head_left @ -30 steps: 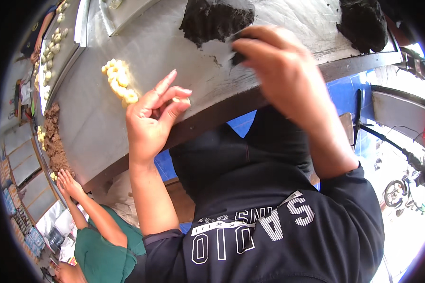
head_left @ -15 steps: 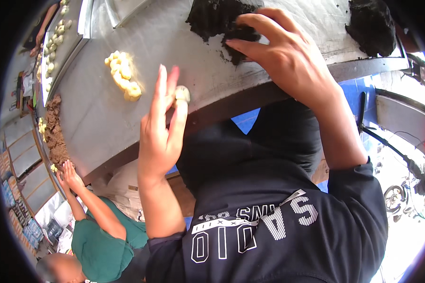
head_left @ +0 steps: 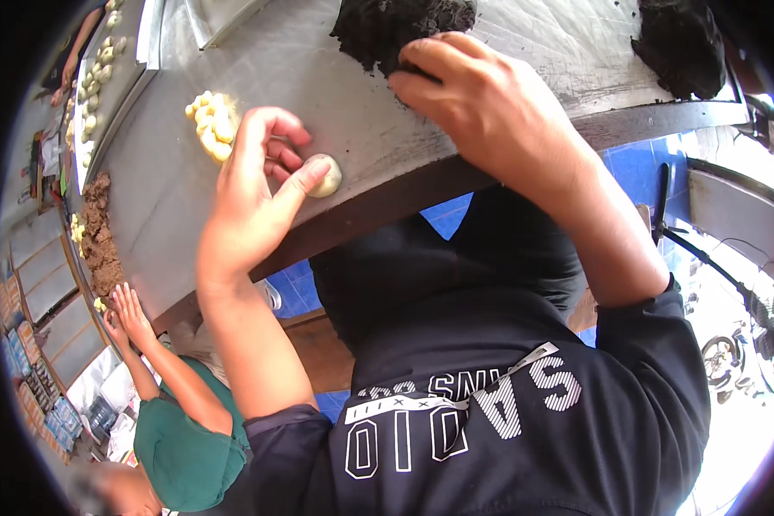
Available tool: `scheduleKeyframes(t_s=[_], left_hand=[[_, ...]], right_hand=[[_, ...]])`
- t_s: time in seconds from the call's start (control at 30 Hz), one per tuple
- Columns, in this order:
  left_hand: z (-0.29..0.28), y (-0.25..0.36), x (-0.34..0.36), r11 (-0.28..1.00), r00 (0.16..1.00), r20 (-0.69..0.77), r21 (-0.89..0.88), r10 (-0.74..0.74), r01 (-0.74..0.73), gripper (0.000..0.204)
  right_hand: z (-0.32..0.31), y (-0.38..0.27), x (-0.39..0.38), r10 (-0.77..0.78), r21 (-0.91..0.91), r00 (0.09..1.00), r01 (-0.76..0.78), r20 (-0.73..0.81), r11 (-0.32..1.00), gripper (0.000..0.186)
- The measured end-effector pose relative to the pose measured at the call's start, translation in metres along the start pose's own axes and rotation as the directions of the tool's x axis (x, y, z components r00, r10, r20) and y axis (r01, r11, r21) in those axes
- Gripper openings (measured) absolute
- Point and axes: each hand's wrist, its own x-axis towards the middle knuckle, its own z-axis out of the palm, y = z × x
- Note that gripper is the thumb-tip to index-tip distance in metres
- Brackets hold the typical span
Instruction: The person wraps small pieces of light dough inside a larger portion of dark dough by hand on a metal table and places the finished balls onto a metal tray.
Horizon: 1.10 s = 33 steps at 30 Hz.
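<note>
Blue tiles (head_left: 447, 217) show below the grey counter (head_left: 159, 202), and over on the left side a co-worker's hands (head_left: 127, 311) sit beside a crumbly brown mass (head_left: 101, 236). Right in front of you, it's two hands on two separate jobs! Your right hand (head_left: 494, 107) is curled down at the near edge of the dark mass (head_left: 396, 30), fingertips tucked out of sight, so there's no telling whether that grip has a piece pinched in it. Looks like a pinch-off, and if so, work the ragged edge: take a small bit between thumb and first fingers, and twist as you pull, because this stuff seems soft and sticky, and a straight tug could drag out a long tail. Over to your left hand (head_left: 258, 189), where the grip is loose: thumb against the pale ball (head_left: 331, 178), the other fingers bent and standing clear of it. That ball is close to the counter's front edge, well apart from the dark mass, so guard it; one finger cupped on the near side would probably stop a roll, while a hard thumb could dent it. Mind those knuckles, too: the yellow pieces (head_left: 212, 120) are just beside them, easy to scatter, so any shift of the hand is safer made toward the right.
</note>
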Motion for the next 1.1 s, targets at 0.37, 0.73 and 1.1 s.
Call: scheduleKeyframes(t_s=[0.37,0.73,1.1], left_hand=[[0.003,-0.034,-0.015,0.825,0.889,-0.027,0.388,0.457,-0.412,0.013],[-0.015,-0.059,-0.024,0.923,0.790,-0.599,0.364,0.132,0.122,0.029],[-0.024,-0.056,-0.055,0.918,0.861,-0.501,-0.375,-0.081,-0.132,0.029]], right_hand=[[-0.017,0.013,-0.019,0.044,0.280,0.999,-0.038,-0.016,0.959,0.016],[-0.010,-0.007,-0.015,0.157,0.137,0.988,-0.154,-0.011,0.978,0.020],[-0.015,-0.007,-0.010,0.096,0.177,0.962,-0.051,-0.255,0.983,0.034]])
